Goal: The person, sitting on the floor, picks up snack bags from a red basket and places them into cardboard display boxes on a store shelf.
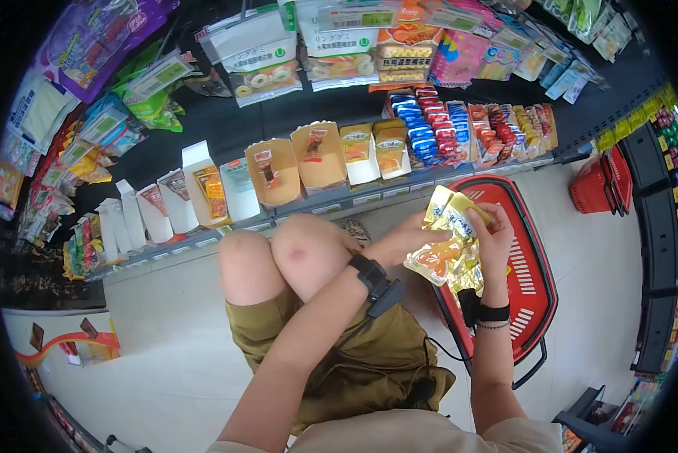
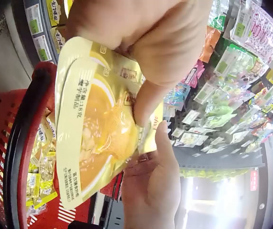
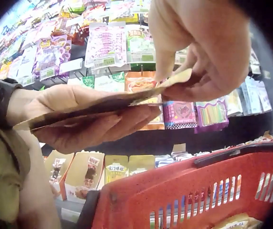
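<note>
Gold snack packets (image 1: 435,264), overlapping each other, are held up in front of the knees. My left hand (image 1: 410,240) grips their left side, its thumb laid across the printed front, which shows a bowl of orange food (image 2: 96,138). At the upper right edge my right hand (image 1: 497,238) pinches a corner between thumb and fingers. Seen edge-on in the right wrist view, the packets (image 3: 96,107) lie flat across the left fingers (image 3: 122,121). Below them is a red shopping basket (image 1: 546,294) with more gold packets (image 2: 43,176) inside.
A low shelf holds open boxes (image 1: 274,174) of small snacks, including gold packets (image 1: 390,151) like those held. Bagged sweets (image 1: 339,57) hang above. A second red basket (image 1: 592,185) stands on the floor to the right, near dark shelving (image 1: 660,249).
</note>
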`<state>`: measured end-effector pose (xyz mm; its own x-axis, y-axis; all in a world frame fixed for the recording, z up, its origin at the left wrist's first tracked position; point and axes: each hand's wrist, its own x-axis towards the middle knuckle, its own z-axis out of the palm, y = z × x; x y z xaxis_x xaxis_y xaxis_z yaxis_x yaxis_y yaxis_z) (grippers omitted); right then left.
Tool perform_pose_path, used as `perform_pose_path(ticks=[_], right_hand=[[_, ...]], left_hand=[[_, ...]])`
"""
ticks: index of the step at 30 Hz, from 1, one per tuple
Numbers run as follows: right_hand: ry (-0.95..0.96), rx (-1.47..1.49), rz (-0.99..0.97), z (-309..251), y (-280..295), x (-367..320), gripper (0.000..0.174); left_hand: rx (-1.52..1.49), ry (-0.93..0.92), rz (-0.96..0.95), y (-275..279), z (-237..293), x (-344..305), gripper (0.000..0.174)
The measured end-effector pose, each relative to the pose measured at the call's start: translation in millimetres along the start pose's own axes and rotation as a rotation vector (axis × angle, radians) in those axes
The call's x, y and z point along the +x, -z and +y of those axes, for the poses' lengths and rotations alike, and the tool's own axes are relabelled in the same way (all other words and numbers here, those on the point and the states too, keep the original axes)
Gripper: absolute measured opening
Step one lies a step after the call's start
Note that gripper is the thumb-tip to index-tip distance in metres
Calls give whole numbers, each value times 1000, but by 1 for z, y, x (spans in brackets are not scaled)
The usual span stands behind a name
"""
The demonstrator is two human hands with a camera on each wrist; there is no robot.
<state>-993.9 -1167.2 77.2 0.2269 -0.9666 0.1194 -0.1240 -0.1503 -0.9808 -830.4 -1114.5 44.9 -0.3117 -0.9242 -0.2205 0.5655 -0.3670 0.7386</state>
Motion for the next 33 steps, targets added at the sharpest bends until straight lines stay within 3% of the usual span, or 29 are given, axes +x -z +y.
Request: perform_pose_path(ticks=[4, 9, 14, 17, 19, 21, 25, 26, 29, 33], right_hand=[[-6, -84, 13, 17, 6, 4, 23], [-116, -348, 38, 79, 44, 7, 31], [-303, -443, -25, 139, 80, 2, 33], [-448, -549, -84, 135, 83, -1, 36], [-435, -606, -44, 149, 83, -5, 38], [-343, -814, -152, 161, 82, -6, 40], [-337, -903, -99, 187, 67, -9, 71], [-340, -900, -99, 192, 64, -12, 71], [-345, -1187, -125, 169, 44, -19, 89], [-339, -999, 13, 179, 47, -22, 84]], left_hand=[[38, 39, 55, 11, -10, 9, 38], [-42, 7, 309, 12, -8, 12, 31], [-18, -32, 329, 23, -24, 23, 29], [0, 10, 405, 25, -23, 25, 27], [-17, -40, 450, 25, -18, 24, 27], [-2, -33, 450, 22, -16, 25, 27], [3, -24, 495, 19, -16, 25, 24], [-9, -33, 486, 19, -16, 25, 24], [17, -7, 479, 16, -13, 24, 25], [16, -8, 446, 24, -18, 27, 28]])
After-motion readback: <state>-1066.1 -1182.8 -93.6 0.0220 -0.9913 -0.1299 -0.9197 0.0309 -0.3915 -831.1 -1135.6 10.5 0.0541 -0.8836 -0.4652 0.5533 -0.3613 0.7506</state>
